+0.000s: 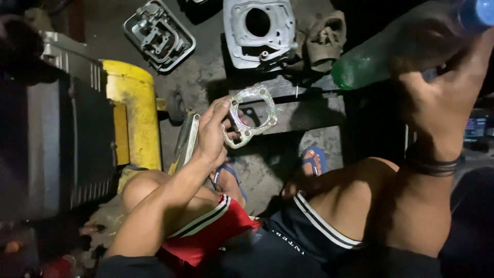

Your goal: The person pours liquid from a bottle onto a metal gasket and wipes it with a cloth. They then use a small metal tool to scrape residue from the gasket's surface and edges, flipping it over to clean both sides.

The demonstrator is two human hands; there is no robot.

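Note:
My left hand holds a flat metal gasket with a large round opening and small bolt holes, pinched at its lower left edge above the floor. My right hand is raised close to the camera at the upper right and grips a green plastic bottle with a blue cap, tilted with the cap toward the top right corner. A dark band circles the right wrist. My knees and feet in blue sandals show below.
A grey engine cylinder block lies on the floor at the top centre, a dirty rag beside it. A metal cover part sits at top left. A yellow and grey machine stands at left. A wrench lies by my left hand.

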